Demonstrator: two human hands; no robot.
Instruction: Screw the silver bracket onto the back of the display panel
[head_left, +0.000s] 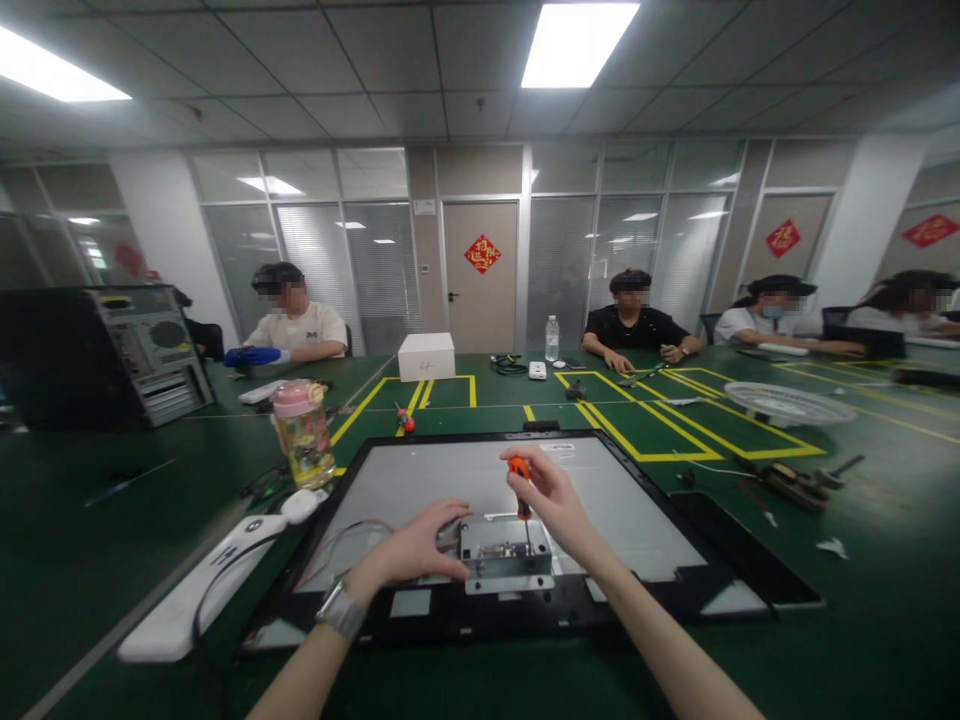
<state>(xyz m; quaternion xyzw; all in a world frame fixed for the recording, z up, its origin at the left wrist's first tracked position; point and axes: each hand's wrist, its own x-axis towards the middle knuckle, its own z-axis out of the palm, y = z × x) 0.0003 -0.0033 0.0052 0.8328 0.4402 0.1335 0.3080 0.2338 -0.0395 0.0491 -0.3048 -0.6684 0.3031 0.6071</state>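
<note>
Screwdriver (519,470) in R grip (553,490) at bracket (506,566), wht box (427,358) opp. reads "4".

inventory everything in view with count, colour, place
table: one, green, centre
panel: one, grey-black, on table
bracket: one, silver, on panel
screwdriver: one, orange-black, at bracket
tumbler: one, pink, left of panel
casing: one, white, left
grille: one, white, right
box: one, white, beyond panel
bottle: one, clear, beyond panel
tower: one, black, far left
people: several, white or black tops, across table
other items: several, mixed, around table
left hand: one, bare, at bracket
right hand: one, bare, on screwdriver
</note>
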